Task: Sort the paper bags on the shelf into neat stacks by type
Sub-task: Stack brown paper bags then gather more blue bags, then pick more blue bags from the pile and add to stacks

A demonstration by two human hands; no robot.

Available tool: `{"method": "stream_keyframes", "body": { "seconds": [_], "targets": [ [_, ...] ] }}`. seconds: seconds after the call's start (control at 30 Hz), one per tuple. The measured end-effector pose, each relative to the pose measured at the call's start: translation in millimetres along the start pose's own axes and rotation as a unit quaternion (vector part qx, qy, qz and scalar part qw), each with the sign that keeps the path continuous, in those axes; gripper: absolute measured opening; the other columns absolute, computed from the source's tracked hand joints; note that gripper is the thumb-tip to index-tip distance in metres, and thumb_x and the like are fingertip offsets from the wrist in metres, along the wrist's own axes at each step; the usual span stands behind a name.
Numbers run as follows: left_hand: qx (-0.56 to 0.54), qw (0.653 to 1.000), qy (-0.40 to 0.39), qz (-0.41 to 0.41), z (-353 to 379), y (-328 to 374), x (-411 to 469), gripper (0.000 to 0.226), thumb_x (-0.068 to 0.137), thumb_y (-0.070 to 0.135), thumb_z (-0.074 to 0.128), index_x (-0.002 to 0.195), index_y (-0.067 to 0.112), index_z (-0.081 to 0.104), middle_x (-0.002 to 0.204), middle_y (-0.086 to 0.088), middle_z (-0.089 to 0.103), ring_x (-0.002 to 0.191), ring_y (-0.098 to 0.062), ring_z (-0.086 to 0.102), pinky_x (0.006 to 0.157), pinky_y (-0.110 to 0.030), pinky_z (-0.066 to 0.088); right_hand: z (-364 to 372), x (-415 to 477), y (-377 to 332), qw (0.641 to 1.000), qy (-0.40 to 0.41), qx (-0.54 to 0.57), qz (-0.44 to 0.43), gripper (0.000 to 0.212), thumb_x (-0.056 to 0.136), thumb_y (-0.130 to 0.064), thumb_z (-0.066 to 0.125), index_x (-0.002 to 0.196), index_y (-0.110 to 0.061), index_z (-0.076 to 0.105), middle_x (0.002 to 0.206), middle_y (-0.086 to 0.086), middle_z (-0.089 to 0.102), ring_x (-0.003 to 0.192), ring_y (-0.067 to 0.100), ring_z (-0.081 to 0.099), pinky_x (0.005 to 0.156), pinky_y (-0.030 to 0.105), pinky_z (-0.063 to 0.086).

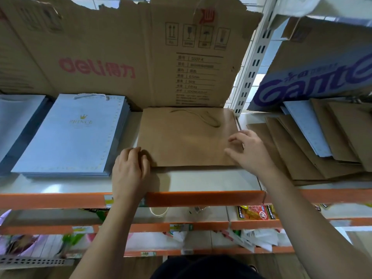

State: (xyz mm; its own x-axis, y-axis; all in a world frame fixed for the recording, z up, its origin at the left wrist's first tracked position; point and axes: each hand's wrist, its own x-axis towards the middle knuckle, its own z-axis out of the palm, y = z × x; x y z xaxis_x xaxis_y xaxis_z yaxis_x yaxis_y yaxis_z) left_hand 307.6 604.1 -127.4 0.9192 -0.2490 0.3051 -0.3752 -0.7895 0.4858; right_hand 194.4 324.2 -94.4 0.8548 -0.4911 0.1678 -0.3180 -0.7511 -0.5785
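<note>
A flat brown paper bag (pixel 187 137) with twine handles lies on the white shelf (pixel 201 180), in the middle. My left hand (pixel 130 168) rests at the bag's front left corner, fingers curled against its edge. My right hand (pixel 249 152) lies on the bag's right side with fingers spread and relaxed. To the left sits a neat stack of light blue bags (pixel 74 135) with a crown print and rope handles. On the right section lies a loose, fanned pile of brown bags (pixel 314 158) with a light blue bag (pixel 306 127) mixed in.
Flattened cardboard (pixel 130 57) stands behind the bags as a back wall. A white slotted upright (pixel 253 63) divides the two shelf sections. More blue bags (pixel 14 121) lie at the far left. Orange shelf edges (pixel 201 198) run in front, with packaged goods on lower shelves.
</note>
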Motion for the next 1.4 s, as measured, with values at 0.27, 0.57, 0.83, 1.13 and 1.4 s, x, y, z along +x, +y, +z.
{"method": "stream_keyframes", "body": {
  "seconds": [0.27, 0.57, 0.83, 1.13, 1.4],
  "targets": [
    [-0.003, 1.0, 0.022, 0.013, 2, -2, 0, 0.036, 0.093, 0.025, 0.043, 0.113, 0.003, 0.062, 0.116, -0.015, 0.059, 0.105, -0.033, 0.052, 0.091, -0.045, 0.042, 3, -21, -11, 0.991, -0.085, -0.093, 0.04, 0.071, 0.068, -0.061, 0.076, 0.129, -0.031, 0.057, 0.148, 0.011, 0.041, 0.137, 0.025, 0.03, 0.109, 0.036, 0.032],
    [0.043, 0.998, 0.015, 0.041, 3, 0, 0, 0.039, 0.093, 0.031, 0.039, 0.113, 0.007, 0.062, 0.118, -0.014, 0.059, 0.107, -0.034, 0.052, 0.088, -0.046, 0.04, 8, -13, -4, 0.992, -0.065, -0.095, 0.042, 0.07, 0.068, -0.063, 0.073, 0.128, -0.03, 0.057, 0.136, 0.003, 0.049, 0.131, 0.023, 0.035, 0.104, 0.037, 0.037],
    [0.032, 0.99, -0.052, 0.129, 16, 62, 17, 0.033, 0.098, 0.033, 0.044, 0.124, 0.017, 0.057, 0.127, -0.009, 0.054, 0.111, -0.031, 0.05, 0.095, -0.045, 0.034, -30, -27, 25, 0.999, 0.035, -0.029, -0.013, 0.042, 0.093, -0.034, 0.059, 0.133, -0.022, 0.055, 0.14, 0.002, 0.048, 0.129, 0.018, 0.043, 0.1, 0.029, 0.036],
    [-0.062, 0.963, -0.094, 0.246, 63, 199, 1, 0.025, 0.097, 0.025, 0.044, 0.115, 0.016, 0.059, 0.123, -0.005, 0.055, 0.112, -0.023, 0.051, 0.094, -0.043, 0.033, -127, -49, 120, 0.978, 0.206, -0.033, 0.026, 0.019, 0.09, -0.02, 0.061, 0.106, -0.014, 0.068, 0.107, 0.002, 0.063, 0.094, 0.009, 0.055, 0.08, 0.022, 0.041],
    [-0.03, 0.949, -0.109, 0.294, 131, 325, -35, 0.035, 0.089, 0.039, 0.037, 0.103, 0.018, 0.06, 0.108, -0.006, 0.061, 0.099, -0.03, 0.057, 0.082, -0.044, 0.043, -217, -74, 223, 0.96, 0.27, -0.044, 0.049, 0.013, 0.082, -0.008, 0.065, 0.092, -0.006, 0.071, 0.092, 0.01, 0.067, 0.084, 0.027, 0.064, 0.077, 0.024, 0.045]
  ]
}}
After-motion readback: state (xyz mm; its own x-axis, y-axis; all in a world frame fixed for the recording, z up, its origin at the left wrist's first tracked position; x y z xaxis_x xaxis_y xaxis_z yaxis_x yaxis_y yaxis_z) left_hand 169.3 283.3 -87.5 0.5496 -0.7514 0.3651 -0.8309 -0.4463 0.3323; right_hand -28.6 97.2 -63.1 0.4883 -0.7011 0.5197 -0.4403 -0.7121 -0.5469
